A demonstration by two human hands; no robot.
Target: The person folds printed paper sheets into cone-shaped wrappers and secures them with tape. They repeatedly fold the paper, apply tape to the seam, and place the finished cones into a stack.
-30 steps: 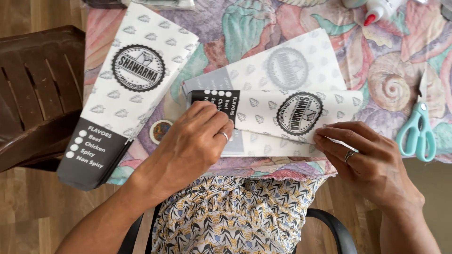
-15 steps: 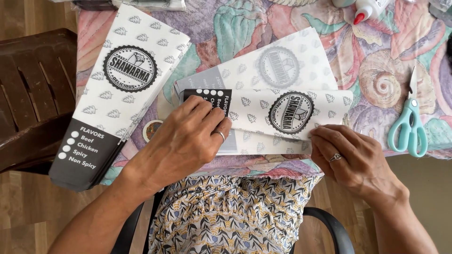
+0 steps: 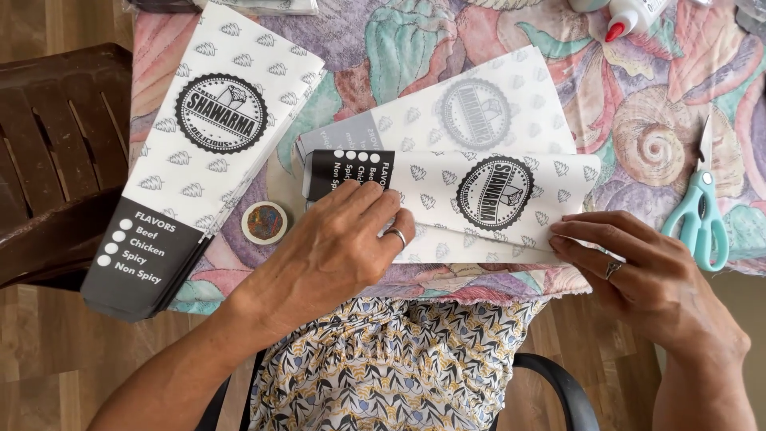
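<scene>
A tabletop (image 3: 678,104) under a flowered, shell-patterned cloth fills the upper frame. A dark brown slatted plastic chair (image 3: 48,168) stands at the left. Warm wooden plank floor (image 3: 72,367) shows along the bottom, in soft daylight.

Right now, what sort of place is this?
Probably a home craft table, not a workshop: a floral tablecloth, teal scissors, a glue bottle, and both hands pressing a printed paper sheet flat.
</scene>
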